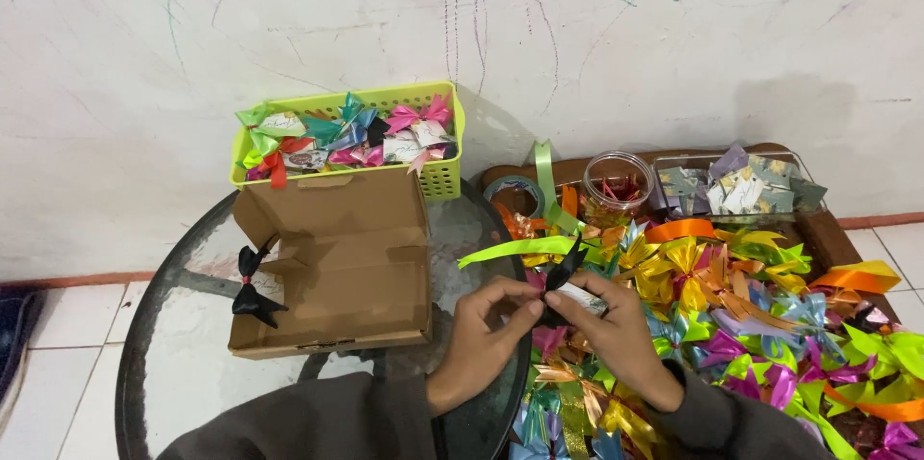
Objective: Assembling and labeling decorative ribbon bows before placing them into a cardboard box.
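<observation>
Both hands pinch one black ribbon bow (563, 269) at the right edge of the glass tabletop (183, 325): left hand (481, 330) grip and right hand (616, 330) grip are clamped on it.

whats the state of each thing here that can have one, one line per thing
cardboard box: open, flaps up, nothing seen inside
black bow: pinched by both hands
left hand: fingers closed on the bow
right hand: fingers closed on the bow
green basket: full of ribbon bows
clear jar: lid off, partly filled
clear tray: holds small cards
glass table: round, bears the box
</observation>
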